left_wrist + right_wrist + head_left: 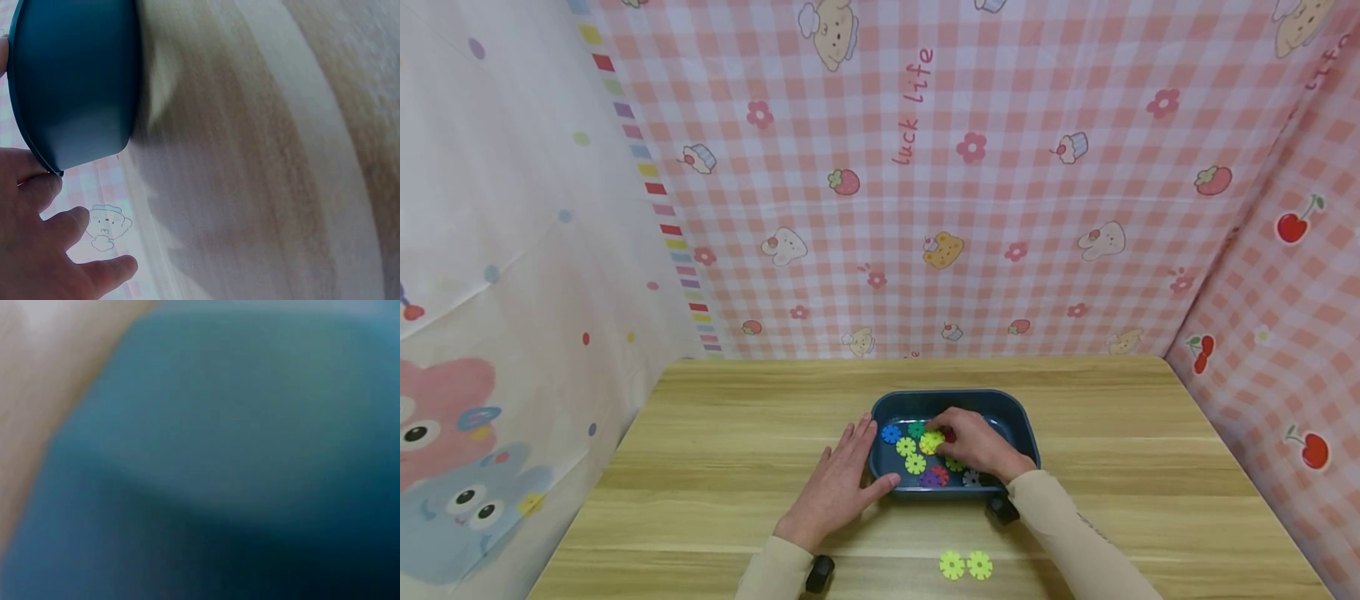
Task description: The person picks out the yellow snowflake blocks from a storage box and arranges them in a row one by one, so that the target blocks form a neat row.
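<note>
The left hand (838, 482), fingers spread, rests along the left edge of a dark blue rectangular tray (910, 405), thumb at its near-left corner, probably to steady it. Inside, the right hand (973, 442) bends its fingers at a yellow notched plastic disc (931, 442); I cannot tell whether they pinch it. Two lime-yellow discs (952, 566) lie side by side on the wood-grain table (700, 467), before the tray's near edge.

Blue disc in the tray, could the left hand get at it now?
Probably yes: the left hand rests against the tray's left rim, with nothing else between it and the blue disc.
</note>
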Motion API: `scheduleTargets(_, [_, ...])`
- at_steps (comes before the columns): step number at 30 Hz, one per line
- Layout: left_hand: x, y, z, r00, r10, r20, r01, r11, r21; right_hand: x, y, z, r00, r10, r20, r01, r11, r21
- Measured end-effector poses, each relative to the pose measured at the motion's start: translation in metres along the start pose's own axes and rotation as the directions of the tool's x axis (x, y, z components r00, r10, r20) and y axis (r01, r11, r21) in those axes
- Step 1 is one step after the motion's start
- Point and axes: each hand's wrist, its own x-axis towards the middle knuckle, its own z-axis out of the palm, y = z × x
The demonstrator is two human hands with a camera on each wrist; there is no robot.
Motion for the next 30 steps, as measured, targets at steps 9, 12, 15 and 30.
scheduleTargets(9, [0.0, 0.001, 0.0, 1.0, -0.008, 0.007, 0.008, 1.0, -0.001, -0.008, -0.002, -0.008, 0.999, -0.027, -0.042, 0.027, 1.0, 0.009])
scheduleTargets(12, [0.0, 0.001, -0.001, 1.0, -0.008, 0.006, 0.008, 1.0, -0.001, -0.012, -0.003, -0.011, 0.997, -0.053, -0.061, 0.053, 0.999, 0.003])
scheduleTargets(15, [0.0, 0.001, -0.001, 1.0, -0.008, 0.006, 0.008, 1.0, -0.003, -0.017, -0.005, -0.014, 0.994, -0.08, -0.076, 0.08, 0.997, -0.003])
scheduleTargets(30, [0.0, 0.0, 0.0, 1.0, -0.004, 0.0, 0.004, 1.0, -0.011, -0.042, -0.01, -0.024, 0.989, -0.101, -0.108, 0.1, 0.995, -0.007])
